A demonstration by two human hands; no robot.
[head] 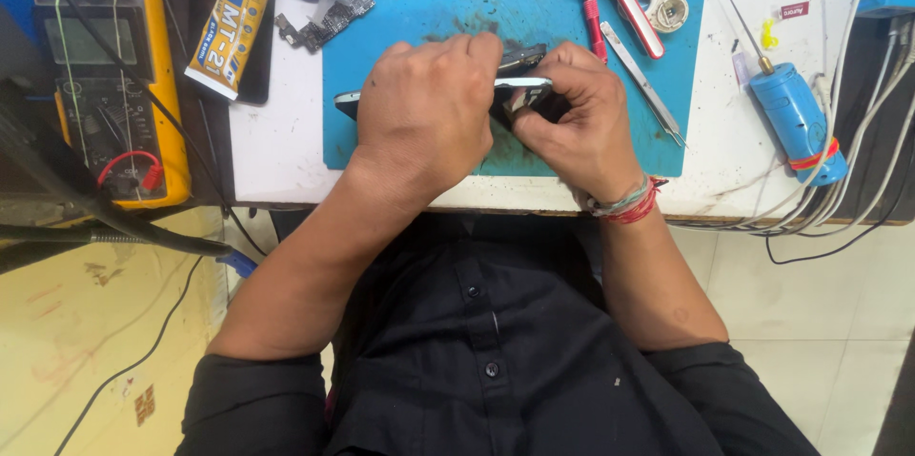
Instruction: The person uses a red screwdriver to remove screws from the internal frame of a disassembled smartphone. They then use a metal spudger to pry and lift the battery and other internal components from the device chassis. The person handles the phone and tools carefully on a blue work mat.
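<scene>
At the far left we see a yellow meter (105, 84) with a grey rectangular screen (84, 40). Just right of it lies a long orange-and-white glue box (232, 20). A small red label (794, 10) sits at the white table's far right.

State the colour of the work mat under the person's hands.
Blue mat, seen in the head view.

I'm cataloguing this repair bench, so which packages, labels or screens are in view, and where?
Yellow multimeter's grey screen: far left, rectangular, blank.
Yellow-and-white glue box: upper left, long, lying slanted.
Small red-and-white label: upper right, on the white bench.
</scene>
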